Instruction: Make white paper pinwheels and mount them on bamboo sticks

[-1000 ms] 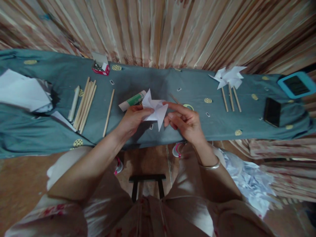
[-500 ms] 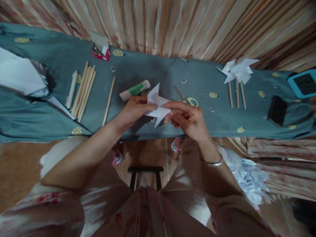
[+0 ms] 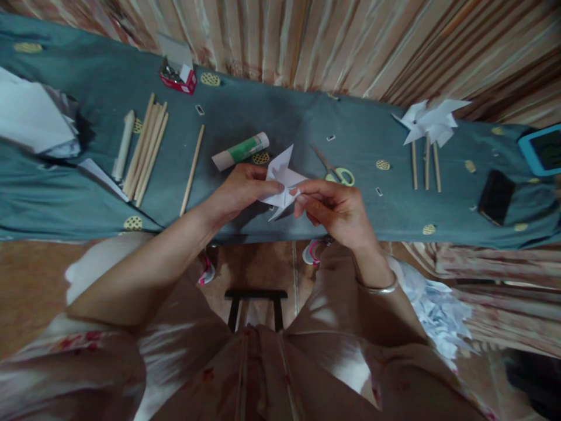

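Note:
A white paper pinwheel point(image 3: 280, 175) with pointed blades is held over the near half of the table, between both hands. My left hand point(image 3: 248, 188) is closed on its left side, thumb pressed near the centre. With thumb and forefinger, my right hand point(image 3: 335, 207) pinches a blade on the right side. Just beyond the pinwheel lies a glue stick point(image 3: 241, 151) with a green label. Scissors point(image 3: 337, 172) with pale green handles rest past my right hand. A single wooden stick point(image 3: 191, 169) lies left of the glue stick.
Several wooden sticks point(image 3: 146, 152) and a white tube point(image 3: 124, 146) lie left, near a paper stack point(image 3: 37, 117). A red box point(image 3: 177, 79) of small metal pieces stands at the back. Finished pinwheels point(image 3: 432, 121) on sticks, a black phone point(image 3: 496, 197) and a blue-framed device point(image 3: 543, 151) are right.
My right fingers have bent the pinwheel's right blade inward toward the centre, and the pinwheel has tilted. My left hand keeps its hold. The view has shifted slightly.

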Motion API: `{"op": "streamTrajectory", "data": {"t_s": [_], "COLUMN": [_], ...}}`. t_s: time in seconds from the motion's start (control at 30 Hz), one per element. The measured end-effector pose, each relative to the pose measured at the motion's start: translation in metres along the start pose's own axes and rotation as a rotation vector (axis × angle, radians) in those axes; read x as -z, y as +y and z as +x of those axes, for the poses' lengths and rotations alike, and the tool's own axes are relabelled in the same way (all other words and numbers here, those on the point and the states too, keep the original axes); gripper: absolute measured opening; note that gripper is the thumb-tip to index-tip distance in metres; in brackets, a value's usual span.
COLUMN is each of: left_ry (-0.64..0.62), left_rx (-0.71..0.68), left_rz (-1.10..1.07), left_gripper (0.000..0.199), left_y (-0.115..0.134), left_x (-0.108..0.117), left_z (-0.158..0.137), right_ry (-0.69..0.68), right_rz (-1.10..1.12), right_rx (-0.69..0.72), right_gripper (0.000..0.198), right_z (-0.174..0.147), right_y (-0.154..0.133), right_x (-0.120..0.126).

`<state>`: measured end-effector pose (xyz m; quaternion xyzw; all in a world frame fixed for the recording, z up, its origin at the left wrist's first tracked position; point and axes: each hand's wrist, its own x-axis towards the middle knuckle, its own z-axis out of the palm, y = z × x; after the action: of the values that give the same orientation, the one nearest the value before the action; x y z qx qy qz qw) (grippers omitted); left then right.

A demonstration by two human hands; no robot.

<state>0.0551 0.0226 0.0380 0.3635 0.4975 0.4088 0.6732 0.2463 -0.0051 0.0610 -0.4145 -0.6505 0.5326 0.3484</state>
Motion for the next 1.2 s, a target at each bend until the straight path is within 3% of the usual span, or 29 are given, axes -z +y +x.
{"op": "streamTrajectory", "data": {"t_s": [0.1,0.3,0.47,0.67,1.2], "left_ry": [-0.008,0.065,0.086,0.024,-0.012], "left_rx": [-0.022,0.066,0.090,-0.020,-0.122], "left_rz": [0.032,-0.079,-0.039,0.086,0.225], "left_gripper": [0.011,0.017,0.018,0.007,0.008], "left_y": [0.000,0.002,0.001,0.000,-0.004], "left_x": [0.000,-0.003,-0.002,-0.001,0.003], "left_z": [0.000,-0.002,-0.003,-0.005,-0.004], "right_ry": [0.023,0.040,0.086,0.096,0.078], "right_rz": [-0.043,-0.186,-0.271,-0.317,-0.439], "right_rx": [0.018,0.015,0.046,0.050,0.049], "right_gripper": [0.025,0.036,0.032,0.030,0.031], "right_z": [0.001,0.001,0.001,0.003,0.007], "right_y": [0.004,0.000,0.003,0.008,0.007], "right_x": [0.001,0.003,0.000,-0.003,-0.004]}}
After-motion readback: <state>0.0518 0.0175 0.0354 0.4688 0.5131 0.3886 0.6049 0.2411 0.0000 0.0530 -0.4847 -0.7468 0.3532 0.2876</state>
